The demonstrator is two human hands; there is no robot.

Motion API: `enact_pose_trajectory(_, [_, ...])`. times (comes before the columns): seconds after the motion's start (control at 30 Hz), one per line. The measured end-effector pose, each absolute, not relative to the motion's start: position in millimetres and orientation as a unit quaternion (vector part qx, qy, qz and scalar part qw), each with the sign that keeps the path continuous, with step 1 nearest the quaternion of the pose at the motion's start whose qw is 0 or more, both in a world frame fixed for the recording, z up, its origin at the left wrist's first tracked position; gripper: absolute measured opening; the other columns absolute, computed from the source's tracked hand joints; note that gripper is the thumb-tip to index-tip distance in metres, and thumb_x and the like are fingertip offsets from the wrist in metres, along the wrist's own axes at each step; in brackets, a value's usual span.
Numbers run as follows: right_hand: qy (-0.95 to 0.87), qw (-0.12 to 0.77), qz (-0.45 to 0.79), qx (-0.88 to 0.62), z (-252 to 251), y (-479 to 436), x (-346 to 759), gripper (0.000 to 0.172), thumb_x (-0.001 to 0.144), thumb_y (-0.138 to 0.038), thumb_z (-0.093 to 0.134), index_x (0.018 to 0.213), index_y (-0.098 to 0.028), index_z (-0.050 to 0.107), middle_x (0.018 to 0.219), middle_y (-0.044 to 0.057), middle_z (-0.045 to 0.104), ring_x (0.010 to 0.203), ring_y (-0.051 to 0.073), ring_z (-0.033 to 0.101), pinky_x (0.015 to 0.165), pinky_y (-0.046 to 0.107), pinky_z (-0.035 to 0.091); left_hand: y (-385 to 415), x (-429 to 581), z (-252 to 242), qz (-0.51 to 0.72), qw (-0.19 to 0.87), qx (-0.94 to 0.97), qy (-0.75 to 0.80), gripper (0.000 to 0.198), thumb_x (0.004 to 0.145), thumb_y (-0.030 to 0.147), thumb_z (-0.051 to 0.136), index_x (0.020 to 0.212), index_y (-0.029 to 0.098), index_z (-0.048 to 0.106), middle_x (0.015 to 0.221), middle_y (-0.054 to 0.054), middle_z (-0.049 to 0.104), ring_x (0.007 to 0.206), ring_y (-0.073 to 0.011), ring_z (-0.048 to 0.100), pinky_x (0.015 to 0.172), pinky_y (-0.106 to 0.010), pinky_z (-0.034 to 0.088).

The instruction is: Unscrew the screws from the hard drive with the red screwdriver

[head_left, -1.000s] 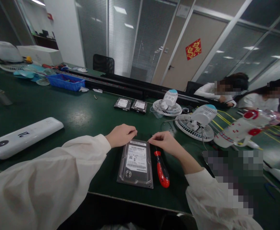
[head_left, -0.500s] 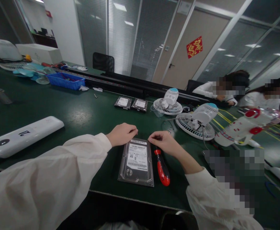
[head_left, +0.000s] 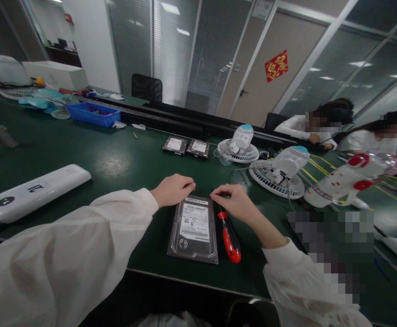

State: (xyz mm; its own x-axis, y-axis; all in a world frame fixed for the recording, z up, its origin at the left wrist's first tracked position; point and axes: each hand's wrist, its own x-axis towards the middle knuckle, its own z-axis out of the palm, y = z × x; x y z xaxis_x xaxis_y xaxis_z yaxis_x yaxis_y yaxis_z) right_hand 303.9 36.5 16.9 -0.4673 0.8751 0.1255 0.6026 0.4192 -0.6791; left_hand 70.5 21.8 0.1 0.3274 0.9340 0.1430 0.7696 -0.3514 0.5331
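Note:
A hard drive [head_left: 176, 243] lies label up on the green table, near its front edge. My left hand [head_left: 173, 190] is closed by the drive's far left corner; its fingertips are mostly hidden, and I cannot make out anything in them. At the far right corner, my right hand [head_left: 231, 199] pinches thumb and forefinger together, and whatever is between them is too small or hidden to name. A red and black screwdriver [head_left: 230, 238] rests along the drive's right side, its shaft partly covered by my right hand.
Two smaller hard drives [head_left: 175, 145] lie farther back. To the right are two white fan heads [head_left: 276, 175] and a red and white toy-like device [head_left: 341, 181]. A white oblong device [head_left: 36, 193] and a blue basket [head_left: 94, 117] are on the left. Two people sit at the back right.
The fingers of my right hand have lifted very slightly at the drive's corner. My left hand, the hard drive and the screwdriver look almost unchanged.

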Motion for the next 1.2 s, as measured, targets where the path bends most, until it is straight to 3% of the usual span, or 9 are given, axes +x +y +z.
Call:
enact_pose_trajectory(0.3, [-0.824, 0.228, 0.249, -0.455, 25, 30, 303, 0.013, 0.080, -0.013, 0.070, 0.080, -0.015, 0.082, 0.082, 0.008, 0.077, 0.083, 0.020, 0.067, 0.080, 0.035, 0.050, 22, 71, 0, 0.218, 0.194, 0.793, 0.535, 0.038, 0.102, 0.037, 0.041, 0.094, 0.021, 0.074, 0.103, -0.005, 0.079, 0.095, -0.0235, 0.073, 0.080, -0.034, 0.050])
enact_pose_trajectory(0.67, [-0.784, 0.227, 0.355, -0.456, 18, 40, 306, 0.010, 0.075, -0.020, 0.072, 0.076, -0.015, 0.080, 0.078, 0.006, 0.077, 0.074, 0.016, 0.068, 0.074, 0.030, 0.054, 22, 70, 1, 0.219, 0.193, 0.794, 0.533, 0.037, 0.101, 0.036, 0.041, 0.093, 0.021, 0.074, 0.101, -0.005, 0.079, 0.094, -0.0228, 0.072, 0.079, -0.033, 0.049])
enact_pose_trajectory(0.9, [-0.768, 0.213, 0.399, -0.453, 13, 44, 310, 0.021, 0.076, -0.033, 0.071, 0.077, -0.013, 0.077, 0.074, 0.006, 0.076, 0.070, 0.015, 0.066, 0.069, 0.028, 0.052, 22, 71, 0, 0.216, 0.186, 0.795, 0.535, 0.037, 0.102, 0.037, 0.042, 0.093, 0.022, 0.074, 0.101, -0.005, 0.079, 0.094, -0.0229, 0.072, 0.080, -0.033, 0.050])
enact_pose_trajectory(1.07, [-0.775, 0.203, 0.390, -0.454, 17, 43, 311, 0.026, 0.077, -0.036, 0.071, 0.081, -0.012, 0.079, 0.080, 0.008, 0.078, 0.074, 0.017, 0.068, 0.072, 0.030, 0.053, 22, 71, 0, 0.211, 0.182, 0.794, 0.540, 0.037, 0.102, 0.036, 0.042, 0.094, 0.021, 0.074, 0.101, -0.005, 0.079, 0.094, -0.0233, 0.072, 0.081, -0.034, 0.050])
enact_pose_trajectory(1.2, [-0.791, 0.210, 0.350, -0.456, 19, 42, 311, 0.019, 0.078, -0.029, 0.070, 0.079, -0.013, 0.080, 0.080, 0.008, 0.078, 0.076, 0.018, 0.067, 0.072, 0.030, 0.051, 22, 71, 1, 0.209, 0.183, 0.794, 0.541, 0.036, 0.102, 0.036, 0.042, 0.094, 0.022, 0.074, 0.101, -0.005, 0.079, 0.094, -0.0227, 0.072, 0.082, -0.033, 0.050])
